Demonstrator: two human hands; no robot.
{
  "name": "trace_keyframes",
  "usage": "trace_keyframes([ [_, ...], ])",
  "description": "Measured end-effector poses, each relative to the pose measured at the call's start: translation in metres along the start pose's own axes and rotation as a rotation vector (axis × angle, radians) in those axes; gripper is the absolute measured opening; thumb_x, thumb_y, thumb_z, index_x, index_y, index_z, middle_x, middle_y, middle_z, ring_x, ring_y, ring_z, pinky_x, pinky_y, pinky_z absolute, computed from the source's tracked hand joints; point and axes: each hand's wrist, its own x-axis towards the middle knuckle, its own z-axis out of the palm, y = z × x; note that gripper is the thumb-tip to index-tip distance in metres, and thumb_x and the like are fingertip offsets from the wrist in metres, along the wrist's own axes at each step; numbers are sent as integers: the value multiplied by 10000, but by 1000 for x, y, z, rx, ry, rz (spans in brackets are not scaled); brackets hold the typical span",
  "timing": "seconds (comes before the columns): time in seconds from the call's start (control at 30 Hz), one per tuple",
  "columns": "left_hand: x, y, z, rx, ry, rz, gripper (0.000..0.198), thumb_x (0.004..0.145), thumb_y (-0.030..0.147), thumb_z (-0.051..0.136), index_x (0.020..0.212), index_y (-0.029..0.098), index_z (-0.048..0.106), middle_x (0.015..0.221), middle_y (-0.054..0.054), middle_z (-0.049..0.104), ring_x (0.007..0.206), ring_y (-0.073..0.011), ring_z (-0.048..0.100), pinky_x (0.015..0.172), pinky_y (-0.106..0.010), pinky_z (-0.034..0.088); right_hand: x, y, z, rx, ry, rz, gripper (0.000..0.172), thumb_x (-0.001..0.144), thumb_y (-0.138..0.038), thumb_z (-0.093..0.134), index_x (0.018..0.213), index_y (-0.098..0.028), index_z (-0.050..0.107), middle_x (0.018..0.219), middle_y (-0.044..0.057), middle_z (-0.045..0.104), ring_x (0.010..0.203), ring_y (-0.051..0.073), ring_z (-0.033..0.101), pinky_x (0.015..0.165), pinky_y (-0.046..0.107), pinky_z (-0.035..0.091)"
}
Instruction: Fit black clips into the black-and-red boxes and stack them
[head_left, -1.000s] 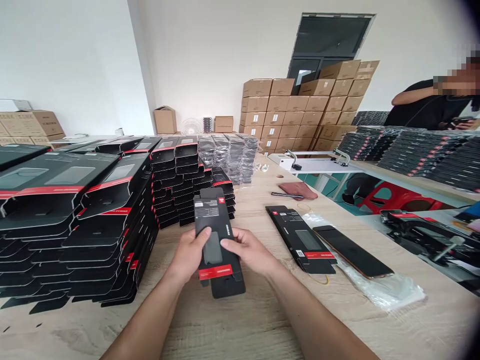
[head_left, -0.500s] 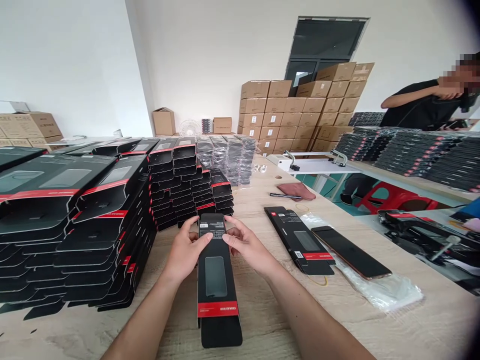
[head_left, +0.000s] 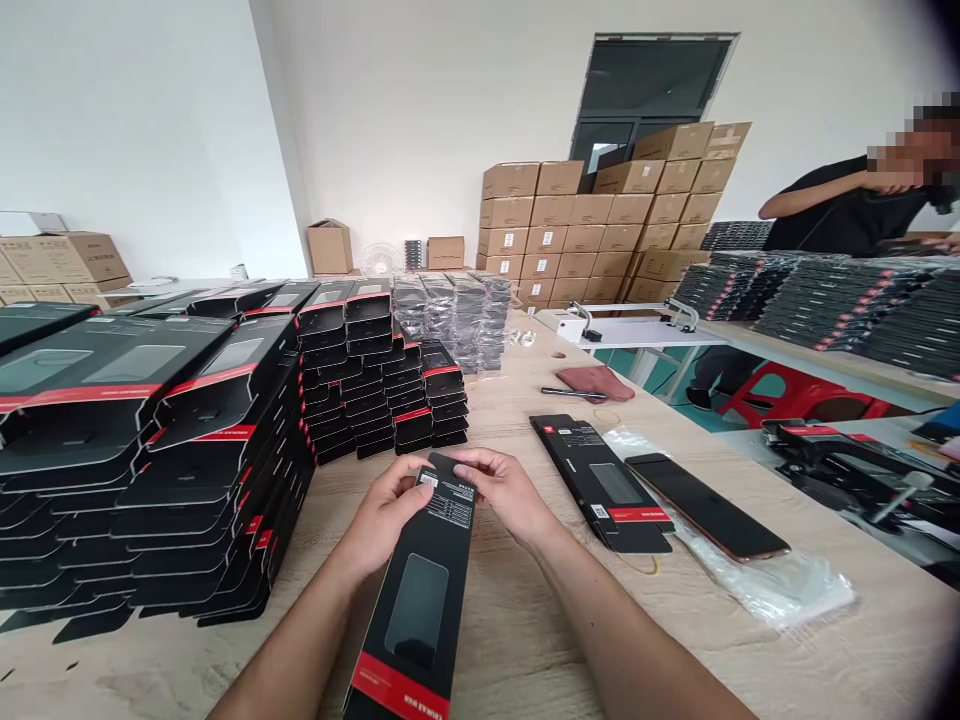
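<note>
Centre-left: your left hand [head_left: 384,515] curls shut, pinching the black box [head_left: 420,600] at its top end | box now slants down to bottom left, no longer straight | your right hand [head_left: 508,490] half closed, gripping that same end

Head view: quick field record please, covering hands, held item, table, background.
left hand: pinches far end of black carton, left edge
right hand: pinches same end, right edge
black carton: flat, windowed, red band at near end
table: second flat carton; dark phone on clear plastic bag
left of hands: stacks of black cartons
background: brown boxes by the wall; person in black at right
</note>
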Motion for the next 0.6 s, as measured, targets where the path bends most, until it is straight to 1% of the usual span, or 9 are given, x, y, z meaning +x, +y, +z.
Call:
trace_keyframes([
  [0.1, -2, -1, 0, -3, -9, -13, 273, 805, 391, 608, 995, 197, 585, 840, -15, 634, 683, -119, 560, 622, -209, 428, -1, -2, -1, -32, 1, -88, 224, 663, -352, 751, 808, -182, 725, 805, 23, 695, 716, 147, 592, 678, 287, 455],
  [0.17, -2, -3, 0, 21, -22, -18, 274, 816, 393, 594, 1006, 196, 580, 833, -14, 623, 679, -117, 548, 616, -210, 419, -1, -2, -2, -35, 2, -93, 222, 655, -374, 761, 736, -174, 710, 733, 8, 669, 695, 141, 583, 685, 285, 451],
  [0.23, -2, -6, 0, 76, -46, -14, 275, 828, 392, 581, 1023, 198, 576, 822, -7, 606, 681, -116, 533, 614, -211, 411, -2, -1, -3, 36, -8, 0, 293, 677, -445, 740, 682, -159, 672, 654, -4, 631, 613, 122, 555, 615, 265, 434],
  [0.3, -2, -7, 0, 139, -69, -5, 281, 840, 395, 567, 1045, 203, 570, 819, -1, 588, 690, -119, 521, 618, -217, 408, -2, 0, -4, 159, -24, 158, 368, 693, -512, 712, 662, -155, 627, 575, -22, 580, 514, 96, 498, 513, 234, 383],
  [0.37, -3, -8, 1, 181, -79, 5, 290, 850, 402, 555, 1065, 209, 562, 825, -2, 579, 705, -124, 519, 632, -226, 414, -3, -1, -5, 239, -49, 297, 398, 678, -535, 718, 668, -153, 607, 532, -36, 539, 455, 74, 439, 446, 210, 313],
  [0.4, -4, -8, 2, 189, -84, 2, 301, 854, 406, 548, 1086, 213, 552, 831, -5, 580, 711, -129, 523, 638, -233, 419, -3, -1, -6, 249, -69, 335, 399, 663, -527, 735, 663, -151, 599, 522, -41, 526, 445, 67, 421, 431, 204, 287],
  [0.47, -5, -8, 2, 201, -85, -20, 352, 860, 412, 539, 1161, 231, 512, 841, -10, 584, 712, -137, 536, 638, -244, 427, -4, -2, -7, 242, -87, 336, 395, 628, -494, 773, 636, -151, 578, 520, -44, 520, 453, 65, 419, 429, 200, 270],
  [0.53, -5, -8, 2, 230, -68, -41, 435, 861, 411, 537, 1258, 258, 443, 837, -7, 585, 700, -141, 542, 626, -248, 427, -4, -3, -8, 226, -82, 280, 386, 591, -453, 809, 626, -155, 566, 539, -41, 541, 482, 75, 451, 449, 203, 293],
  [0.6, -6, -8, 1, 265, -43, -43, 500, 859, 406, 539, 1318, 274, 389, 818, 1, 578, 688, -139, 538, 615, -245, 420, -4, -3, -9, 206, -84, 264, 372, 577, -434, 822, 682, -156, 598, 592, -27, 587, 523, 92, 494, 480, 212, 329],
])
